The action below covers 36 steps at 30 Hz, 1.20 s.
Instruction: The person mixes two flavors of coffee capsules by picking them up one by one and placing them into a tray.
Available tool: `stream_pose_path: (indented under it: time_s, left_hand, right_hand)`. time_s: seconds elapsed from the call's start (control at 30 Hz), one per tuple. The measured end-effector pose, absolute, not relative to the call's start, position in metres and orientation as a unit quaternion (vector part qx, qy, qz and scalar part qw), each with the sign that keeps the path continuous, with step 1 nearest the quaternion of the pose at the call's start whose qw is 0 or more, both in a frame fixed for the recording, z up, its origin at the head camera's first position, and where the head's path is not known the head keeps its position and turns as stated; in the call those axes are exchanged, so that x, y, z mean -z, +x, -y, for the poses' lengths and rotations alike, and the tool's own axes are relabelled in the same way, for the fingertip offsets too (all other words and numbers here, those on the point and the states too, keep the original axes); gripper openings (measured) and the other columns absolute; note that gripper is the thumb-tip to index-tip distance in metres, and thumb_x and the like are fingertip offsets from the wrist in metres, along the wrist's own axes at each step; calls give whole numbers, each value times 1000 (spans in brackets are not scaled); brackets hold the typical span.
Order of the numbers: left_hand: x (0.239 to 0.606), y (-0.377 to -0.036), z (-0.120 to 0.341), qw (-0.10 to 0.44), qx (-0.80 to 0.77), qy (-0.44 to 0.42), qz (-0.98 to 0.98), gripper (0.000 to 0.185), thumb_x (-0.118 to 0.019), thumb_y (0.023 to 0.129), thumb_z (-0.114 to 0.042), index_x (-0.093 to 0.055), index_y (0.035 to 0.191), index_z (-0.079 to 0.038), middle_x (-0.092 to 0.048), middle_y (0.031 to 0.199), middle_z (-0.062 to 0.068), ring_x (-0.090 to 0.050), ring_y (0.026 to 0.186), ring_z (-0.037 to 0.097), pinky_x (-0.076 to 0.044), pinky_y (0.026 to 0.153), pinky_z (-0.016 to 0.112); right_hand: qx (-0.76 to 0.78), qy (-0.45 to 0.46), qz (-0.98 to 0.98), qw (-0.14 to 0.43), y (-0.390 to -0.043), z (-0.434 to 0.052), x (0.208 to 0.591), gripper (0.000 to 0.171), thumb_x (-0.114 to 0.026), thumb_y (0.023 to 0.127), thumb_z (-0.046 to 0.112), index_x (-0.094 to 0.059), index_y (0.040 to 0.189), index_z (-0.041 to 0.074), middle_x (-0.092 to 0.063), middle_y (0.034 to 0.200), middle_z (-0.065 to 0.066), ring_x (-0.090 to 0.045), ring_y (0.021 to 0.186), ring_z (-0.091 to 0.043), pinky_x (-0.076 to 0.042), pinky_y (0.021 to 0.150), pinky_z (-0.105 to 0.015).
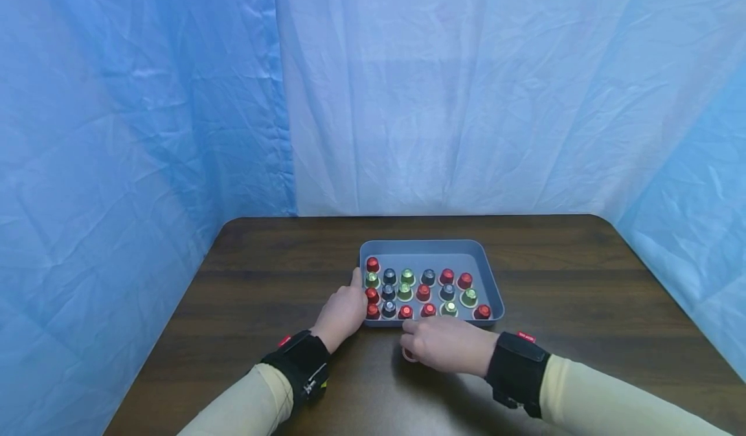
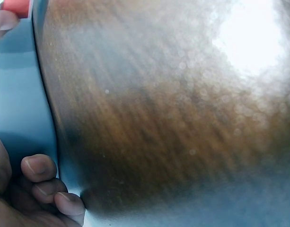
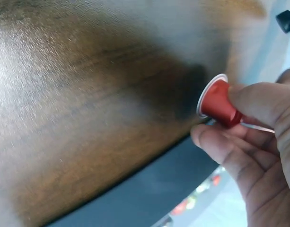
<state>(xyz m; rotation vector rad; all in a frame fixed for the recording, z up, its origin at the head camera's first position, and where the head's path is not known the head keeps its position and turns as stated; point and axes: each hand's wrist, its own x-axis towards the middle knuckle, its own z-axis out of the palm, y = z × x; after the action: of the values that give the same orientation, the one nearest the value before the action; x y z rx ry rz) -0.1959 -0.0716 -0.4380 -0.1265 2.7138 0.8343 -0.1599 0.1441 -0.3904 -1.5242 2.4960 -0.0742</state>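
Half the red capsule (image 3: 219,101) hides inside right hand (image 1: 445,345), head view

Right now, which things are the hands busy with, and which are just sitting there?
Busy with:
- red capsule, pinched by the right hand
- grey tray, held at its side by the left hand

Just sitting there:
- capsules in the tray, red, green and dark ones
- wooden table
- blue cloth backdrop
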Motion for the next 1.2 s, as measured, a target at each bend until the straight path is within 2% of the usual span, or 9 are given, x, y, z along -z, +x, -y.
stream_pose_path:
  time_s: [0.13,0.27,0.43,0.5,0.63,0.7,0.83,1.03,1.2]
  left_hand:
    - [438,-196,72,149,-291,-44,-944,71,-53,107,-30,-16,164,-9,-68,109,13,-69,96,27,-52,63,33]
    - [439,-196,73,148,-295,-44,-943,70,-52,107,-30,-16,164,-9,-67,112,14,-68,90,26,-52,62,33]
    - [440,-195,74,144,-289,-41,-946,69,-52,107,-30,-18,164,-8,-67,121,15,-68,97,27,-57,73,36]
    - [441,-196,75,145,-285,-37,-947,69,-52,107,-29,-17,164,-8,-68,116,15,-68,96,26,-57,72,36]
    - [442,-197,75,151,-284,-35,-946,70,-52,107,-29,-16,164,-8,-66,96,12,-66,80,24,-53,63,33]
    - [441,-197,75,152,-289,-36,-945,70,-52,108,-29,-16,164,-8,-65,95,13,-64,76,23,-52,62,33]
    - [441,-197,76,144,-293,-33,-945,67,-50,108,-29,-19,163,-7,-66,106,13,-63,79,21,-52,63,32]
    - [440,-195,76,151,-295,-27,-943,68,-50,108,-29,-16,163,-7,-60,84,8,-60,70,20,-52,62,32]
    - [439,-194,75,146,-288,-25,-946,70,-51,108,-29,-16,163,-6,-57,77,7,-59,67,19,-51,60,31]
  right_hand:
    - [24,-523,-848,87,-161,-146,382,26,-83,86,27,-75,109,17,-67,93,8,-65,86,-1,-55,82,-18]
    - [25,-518,-852,68,-166,-149,374,30,-86,84,26,-73,109,16,-69,96,6,-67,87,-3,-56,83,-19]
    - [37,-514,-856,39,-176,-155,367,29,-86,84,27,-74,107,13,-71,94,3,-66,84,-6,-57,82,-21]
    - [51,-512,-857,31,-180,-158,365,29,-86,84,26,-75,108,12,-71,94,2,-64,83,-6,-57,83,-22]
    - [69,-508,-858,13,-188,-165,359,27,-85,85,24,-75,107,11,-70,93,2,-60,81,-7,-57,81,-23]
    - [73,-506,-859,4,-192,-167,356,25,-85,85,22,-75,105,10,-70,92,2,-60,79,-7,-58,80,-24]
    - [77,-491,-868,1,-203,-175,353,21,-84,86,17,-74,102,9,-67,87,2,-60,75,-7,-57,73,-24]
    - [61,-433,-899,21,-223,-192,353,18,-83,87,18,-73,100,11,-59,80,7,-54,71,-7,-55,69,-25]
    - [51,-381,-922,44,-237,-203,355,18,-82,88,19,-74,101,11,-61,82,5,-56,75,-10,-56,72,-28]
